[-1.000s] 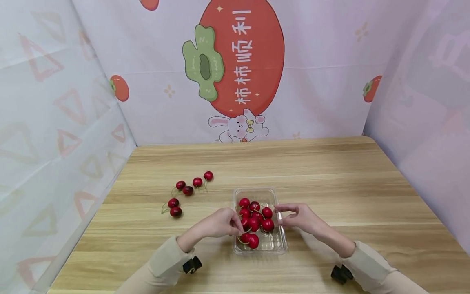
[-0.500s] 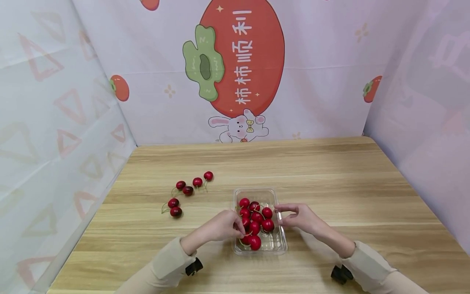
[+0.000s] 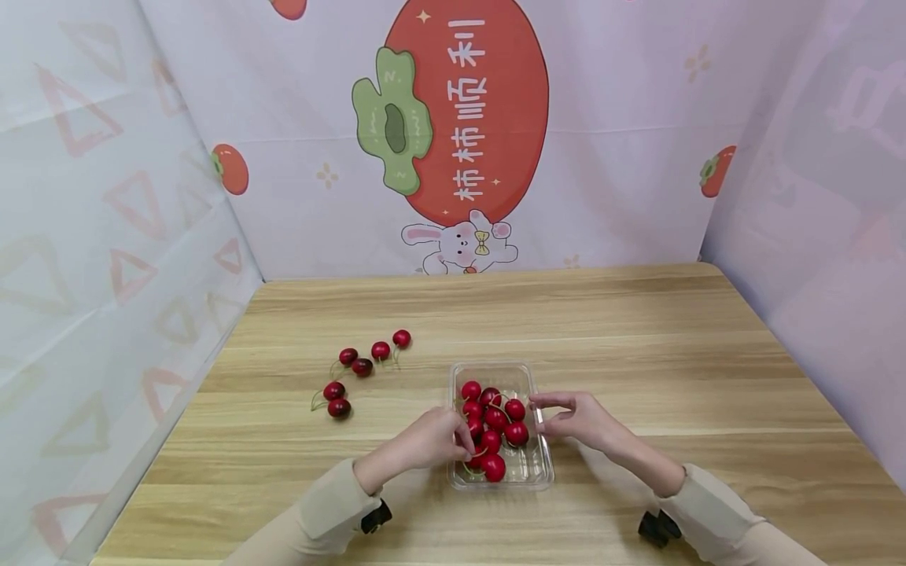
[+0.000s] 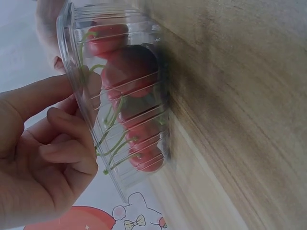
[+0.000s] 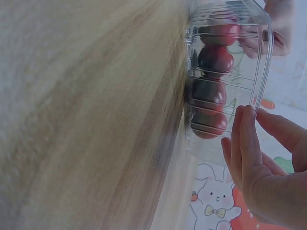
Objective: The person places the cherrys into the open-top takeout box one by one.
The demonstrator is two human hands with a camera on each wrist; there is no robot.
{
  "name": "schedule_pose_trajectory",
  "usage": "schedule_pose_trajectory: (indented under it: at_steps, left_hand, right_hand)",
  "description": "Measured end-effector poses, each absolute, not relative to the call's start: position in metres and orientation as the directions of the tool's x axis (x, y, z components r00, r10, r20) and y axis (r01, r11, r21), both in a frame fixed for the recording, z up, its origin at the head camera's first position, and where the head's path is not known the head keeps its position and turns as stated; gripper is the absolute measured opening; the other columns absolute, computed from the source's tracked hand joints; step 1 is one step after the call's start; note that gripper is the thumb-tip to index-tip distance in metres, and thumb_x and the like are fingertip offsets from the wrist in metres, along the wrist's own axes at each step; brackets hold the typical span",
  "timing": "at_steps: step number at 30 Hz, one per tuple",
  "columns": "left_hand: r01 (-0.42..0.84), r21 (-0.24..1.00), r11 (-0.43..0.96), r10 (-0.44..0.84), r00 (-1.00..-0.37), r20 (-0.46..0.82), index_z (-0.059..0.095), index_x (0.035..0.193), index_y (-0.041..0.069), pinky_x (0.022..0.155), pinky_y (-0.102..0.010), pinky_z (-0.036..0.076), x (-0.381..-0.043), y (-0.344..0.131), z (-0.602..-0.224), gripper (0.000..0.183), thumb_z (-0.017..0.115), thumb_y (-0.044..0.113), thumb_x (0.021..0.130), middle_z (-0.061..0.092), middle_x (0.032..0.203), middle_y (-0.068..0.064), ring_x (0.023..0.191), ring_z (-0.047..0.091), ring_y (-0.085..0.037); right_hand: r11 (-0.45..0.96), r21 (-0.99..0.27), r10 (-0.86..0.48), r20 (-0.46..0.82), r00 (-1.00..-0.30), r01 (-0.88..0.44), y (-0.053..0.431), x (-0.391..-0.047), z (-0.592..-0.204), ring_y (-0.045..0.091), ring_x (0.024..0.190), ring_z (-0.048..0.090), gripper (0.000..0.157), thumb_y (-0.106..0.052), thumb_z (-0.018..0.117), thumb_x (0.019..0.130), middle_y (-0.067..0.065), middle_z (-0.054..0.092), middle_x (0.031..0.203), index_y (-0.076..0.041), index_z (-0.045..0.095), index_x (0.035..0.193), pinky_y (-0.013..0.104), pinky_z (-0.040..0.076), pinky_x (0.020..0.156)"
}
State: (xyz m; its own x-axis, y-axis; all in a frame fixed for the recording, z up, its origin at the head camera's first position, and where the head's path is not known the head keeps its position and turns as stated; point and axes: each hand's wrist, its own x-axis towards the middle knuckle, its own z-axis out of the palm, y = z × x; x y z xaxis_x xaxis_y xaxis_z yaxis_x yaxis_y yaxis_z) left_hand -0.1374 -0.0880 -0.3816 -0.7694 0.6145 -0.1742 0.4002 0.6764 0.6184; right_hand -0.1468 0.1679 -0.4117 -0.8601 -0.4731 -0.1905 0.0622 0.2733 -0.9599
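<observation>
My left hand reaches over the left rim of a clear plastic box. Its thumb and forefinger pinch a green cherry stem at the box's near left part; the fingertips partly cover the cherries there. Several dark red cherries lie inside, some with long stems. Through the ribbed wall in the left wrist view, stems lean toward this hand, whose other fingers are curled outside. My right hand rests its fairly straight fingertips on the box's right rim and outer wall.
Left of the box, several loose cherries with stems lie on the wooden table. Behind the table hangs a printed cloth with a big persimmon and a rabbit. Pale cloth walls flank both sides.
My left hand has shifted slightly right and down in the head view, and the cherries under its fingertips have moved a little right inside the box. The right hand and loose cherries stay put.
</observation>
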Motion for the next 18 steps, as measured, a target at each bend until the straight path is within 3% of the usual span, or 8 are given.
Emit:
schedule_pose_trajectory:
  at_steps: [18]
  left_hand:
    - [0.420,0.607,0.674,0.615,-0.775,-0.146,0.069,0.070,0.009,0.059,-0.015,0.041,-0.1375,-0.0890,-0.3865,0.006,0.068,0.004,0.073,0.063,0.068,0.006,0.062,0.049,0.001]
  right_hand:
    - [0.265,-0.962,-0.462,-0.186,-0.867,0.065,0.1674,-0.1470,-0.4141,0.020,0.084,0.063,0.052,-0.011,0.063,0.079,0.025,0.050,0.120,0.008,0.044,0.124,0.027,0.050,0.075]
